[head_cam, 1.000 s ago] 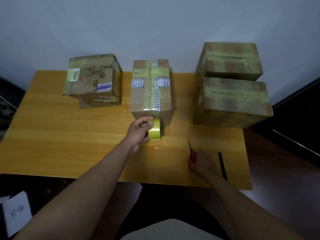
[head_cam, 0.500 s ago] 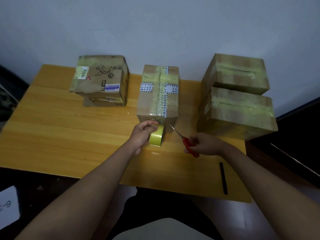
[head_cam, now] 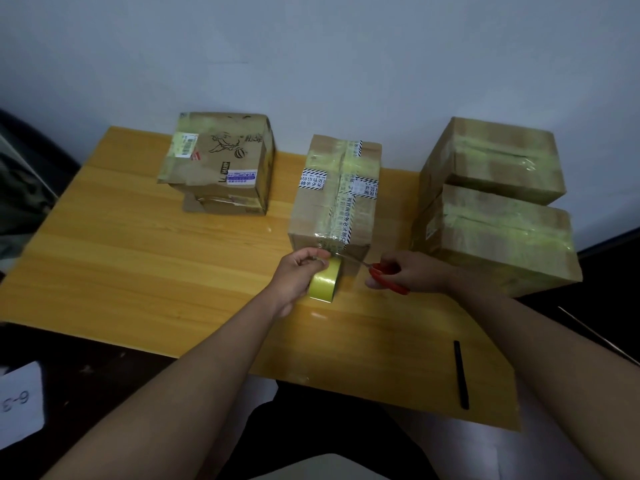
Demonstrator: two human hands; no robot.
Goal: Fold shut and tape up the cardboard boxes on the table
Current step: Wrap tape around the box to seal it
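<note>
- Table [head_cam: 138, 271]: glossy yellow wood-grain top, against a pale wall.
- Middle box [head_cam: 337, 195]: tall brown cardboard, flaps shut, a printed black-and-white tape strip running down the top and over the near face, plus shiny yellowish clear tape.
- Left box [head_cam: 218, 161]: creased cardboard with cartoon print and labels, far left of the middle box, well apart from it.
- Two stacked boxes [head_cam: 495, 209]: far right, wrapped in wide glossy tape bands.
- Tape roll [head_cam: 323, 280]: yellow, on edge, just beside the middle box's near face.
- Left hand [head_cam: 298, 275]: fingers curled round the roll, thumb and forefinger pinching its top.
- Right hand [head_cam: 405, 271]: fingers curled through the red handles of the scissors [head_cam: 377, 270]; metal blades point left to the tape at the box's near face; how far apart the blades are, cannot tell.
- Black pen [head_cam: 461, 374]: slim, matte, near right edge.
</note>
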